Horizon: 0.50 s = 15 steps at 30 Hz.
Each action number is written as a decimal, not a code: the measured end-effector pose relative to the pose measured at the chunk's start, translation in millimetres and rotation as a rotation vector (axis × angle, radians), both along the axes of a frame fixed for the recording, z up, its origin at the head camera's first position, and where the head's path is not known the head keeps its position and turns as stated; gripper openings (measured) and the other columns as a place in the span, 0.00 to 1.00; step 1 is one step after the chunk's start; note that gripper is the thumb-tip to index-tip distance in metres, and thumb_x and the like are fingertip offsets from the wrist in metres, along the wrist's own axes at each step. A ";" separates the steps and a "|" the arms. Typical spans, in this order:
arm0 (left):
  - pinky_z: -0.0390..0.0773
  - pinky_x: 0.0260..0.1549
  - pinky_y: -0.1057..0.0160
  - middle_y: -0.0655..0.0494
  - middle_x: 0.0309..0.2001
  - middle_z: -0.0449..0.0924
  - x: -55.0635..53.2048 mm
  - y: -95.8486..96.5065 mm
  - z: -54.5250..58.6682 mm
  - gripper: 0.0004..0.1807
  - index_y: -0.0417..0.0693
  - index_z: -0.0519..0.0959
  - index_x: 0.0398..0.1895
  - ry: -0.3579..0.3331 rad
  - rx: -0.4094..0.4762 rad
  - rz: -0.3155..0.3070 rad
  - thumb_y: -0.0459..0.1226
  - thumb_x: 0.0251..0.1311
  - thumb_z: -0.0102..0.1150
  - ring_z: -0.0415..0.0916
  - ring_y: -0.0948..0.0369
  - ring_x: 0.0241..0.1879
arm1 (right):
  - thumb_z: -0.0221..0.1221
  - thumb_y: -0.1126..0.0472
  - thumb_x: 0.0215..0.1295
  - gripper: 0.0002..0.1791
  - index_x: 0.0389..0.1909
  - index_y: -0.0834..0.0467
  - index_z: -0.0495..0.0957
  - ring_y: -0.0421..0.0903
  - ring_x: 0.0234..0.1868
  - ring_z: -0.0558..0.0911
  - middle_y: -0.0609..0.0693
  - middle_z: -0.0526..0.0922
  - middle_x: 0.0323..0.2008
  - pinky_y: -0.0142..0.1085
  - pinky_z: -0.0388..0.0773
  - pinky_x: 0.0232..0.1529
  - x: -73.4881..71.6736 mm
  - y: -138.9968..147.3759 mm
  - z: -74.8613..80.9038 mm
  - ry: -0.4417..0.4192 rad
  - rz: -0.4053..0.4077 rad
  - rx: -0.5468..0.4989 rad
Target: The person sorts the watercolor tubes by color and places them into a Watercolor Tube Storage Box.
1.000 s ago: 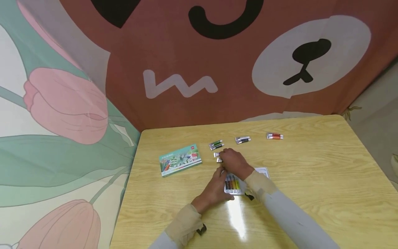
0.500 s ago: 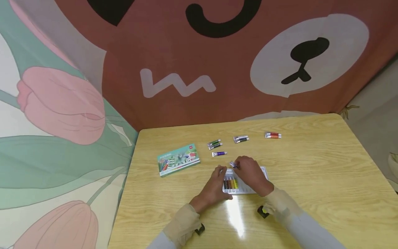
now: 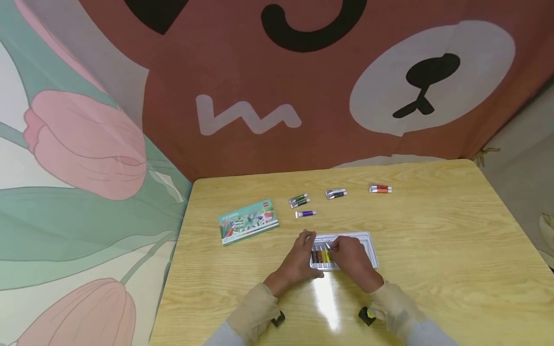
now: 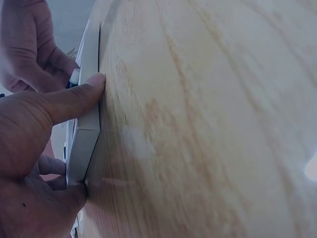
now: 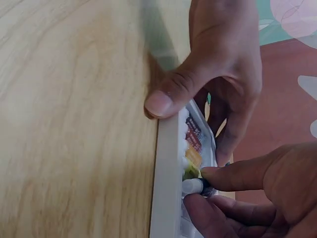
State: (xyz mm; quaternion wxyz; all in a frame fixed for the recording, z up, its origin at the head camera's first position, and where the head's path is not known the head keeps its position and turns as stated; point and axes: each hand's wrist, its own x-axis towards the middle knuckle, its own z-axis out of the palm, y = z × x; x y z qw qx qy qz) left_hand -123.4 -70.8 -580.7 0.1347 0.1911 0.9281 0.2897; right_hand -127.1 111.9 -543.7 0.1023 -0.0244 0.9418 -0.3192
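Observation:
A white plastic tray (image 3: 371,253) lies on the table, with several paint tubes (image 3: 319,256) side by side in its left part. My left hand (image 3: 296,263) grips the tray's left end, thumb at the near edge and fingers at the far edge. Over the slots beside the yellow tube, my right hand (image 3: 354,258) pinches a dark paint tube (image 5: 208,187) with a white cap between thumb and forefinger. In the right wrist view this tube sits at the tray, partly hidden by the fingers. Beyond the tray lies a single purple tube (image 3: 305,214).
A green paint box (image 3: 248,222) lies left of the tray. Farther back are a green pair of tubes (image 3: 298,198), a silver and dark pair (image 3: 335,193), and a red and orange pair (image 3: 380,189). A printed cloth (image 3: 251,154) hangs behind the table.
My right hand has taken the dark tube from beside the purple one and brought it toward me, down to the tray. My left hand has stayed on the tray's left end.

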 end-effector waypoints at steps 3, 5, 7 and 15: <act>0.71 0.71 0.56 0.45 0.77 0.57 0.3 0.1 0.6 0.64 0.38 0.54 0.80 -0.007 -0.002 0.002 0.43 0.42 0.85 0.53 0.46 0.80 | 0.67 0.67 0.52 0.07 0.33 0.63 0.85 0.45 0.27 0.81 0.51 0.88 0.29 0.38 0.77 0.25 2.5 -1.0 -1.3 0.013 -0.013 -0.003; 0.71 0.71 0.56 0.45 0.77 0.56 0.7 0.1 1.1 0.64 0.38 0.53 0.81 -0.011 -0.006 0.002 0.44 0.43 0.85 0.53 0.47 0.80 | 0.67 0.67 0.51 0.06 0.32 0.62 0.84 0.46 0.28 0.82 0.52 0.87 0.29 0.39 0.78 0.26 4.1 -1.3 -1.1 0.019 -0.019 -0.007; 0.71 0.71 0.57 0.45 0.77 0.56 0.9 0.0 1.6 0.64 0.38 0.53 0.81 -0.010 -0.002 0.001 0.44 0.43 0.84 0.54 0.47 0.79 | 0.67 0.67 0.51 0.06 0.32 0.62 0.84 0.47 0.29 0.82 0.52 0.87 0.29 0.40 0.78 0.27 5.5 -1.7 -0.6 0.024 -0.023 0.000; 0.71 0.71 0.58 0.46 0.77 0.55 1.6 -0.5 2.4 0.65 0.38 0.52 0.81 -0.007 0.003 -0.004 0.43 0.43 0.84 0.53 0.48 0.80 | 0.68 0.68 0.57 0.04 0.29 0.61 0.82 0.45 0.26 0.79 0.49 0.82 0.23 0.41 0.76 0.26 9.3 -7.8 -0.6 0.070 0.001 0.030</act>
